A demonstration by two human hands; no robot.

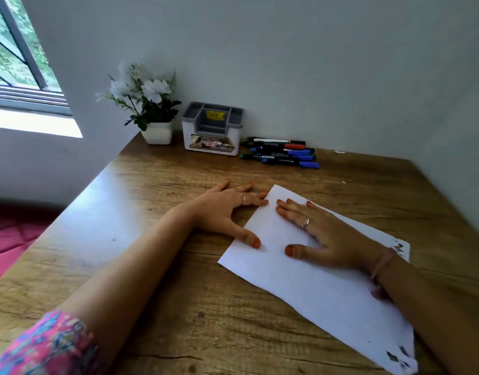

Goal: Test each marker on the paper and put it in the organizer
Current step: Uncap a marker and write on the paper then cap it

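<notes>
Paper (300, 280) — left hand (227, 209) at its edge, right hand (325, 234) flat, fingers spread.

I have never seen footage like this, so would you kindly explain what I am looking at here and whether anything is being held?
There is no machine here: a person wears a wide-angle camera on the head, so the single picture looks forward and down over their own arms. The left hand lies flat on the wooden desk, its thumb and fingertips touching the edge of a white sheet of paper. The right hand presses flat on that paper. Neither hand holds anything. At the back, by the wall, stand a potted white flower and a grey-and-white organizer with no markers in it that I can see. A bunch of markers lies on the desk beside it, untouched.
</notes>
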